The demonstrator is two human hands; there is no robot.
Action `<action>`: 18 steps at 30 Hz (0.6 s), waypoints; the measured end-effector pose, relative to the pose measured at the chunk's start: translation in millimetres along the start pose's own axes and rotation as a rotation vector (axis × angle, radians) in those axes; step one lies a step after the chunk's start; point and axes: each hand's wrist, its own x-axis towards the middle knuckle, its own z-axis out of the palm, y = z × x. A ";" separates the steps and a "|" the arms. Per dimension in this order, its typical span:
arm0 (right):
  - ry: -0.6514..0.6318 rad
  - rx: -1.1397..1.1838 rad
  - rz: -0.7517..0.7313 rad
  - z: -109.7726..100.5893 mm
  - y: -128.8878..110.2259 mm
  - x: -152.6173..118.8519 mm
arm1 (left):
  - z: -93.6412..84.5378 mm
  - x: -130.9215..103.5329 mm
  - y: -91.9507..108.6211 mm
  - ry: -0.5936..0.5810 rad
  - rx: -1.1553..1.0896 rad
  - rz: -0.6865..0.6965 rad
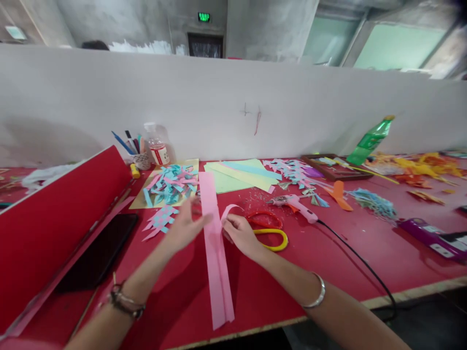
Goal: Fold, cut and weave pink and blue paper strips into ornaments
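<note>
A long pink paper strip lies lengthwise in front of me, with a fold or loose edge along its right side. My right hand pinches a pink paper piece whose thin end curls up beside the strip; whether it joins the strip is hidden by the fingers. My left hand hovers at the strip's left side, thumb out over the paper and fingers apart, slightly blurred. Scissors with red and yellow handles lie just right of my right hand, blades hidden. A woven pink-and-blue paper piece rests left of my left hand.
A pile of paper strips and coloured sheets lie behind. A pink glue gun trails its cord rightward to the table edge. A purple power strip, green bottle, black phone and red board flank the work.
</note>
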 end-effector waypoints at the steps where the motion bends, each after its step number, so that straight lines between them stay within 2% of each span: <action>1: 0.008 0.004 -0.004 -0.6 0.6 0.6 | 8.3 -1.9 0.4 -0.054 -0.029 -0.030; 4: -0.022 0.009 -0.006 -1.4 1.6 1.1 | 29.2 -10.7 0.8 -0.137 -0.119 -0.131; 6: -0.057 -0.004 0.001 -1.1 1.4 0.0 | 36.1 -16.5 1.0 -0.076 -0.142 -0.180; 12: -0.095 -0.048 0.032 0.4 -0.8 -4.0 | 35.7 -22.9 -0.3 -0.003 -0.167 -0.225; 16: -0.057 -0.040 0.057 -0.6 -1.8 -4.8 | 35.2 -23.2 -1.7 0.119 -0.173 -0.239; 18: -0.032 -0.022 0.065 -1.2 -2.4 -4.7 | 35.6 -23.7 -1.5 0.118 -0.182 -0.251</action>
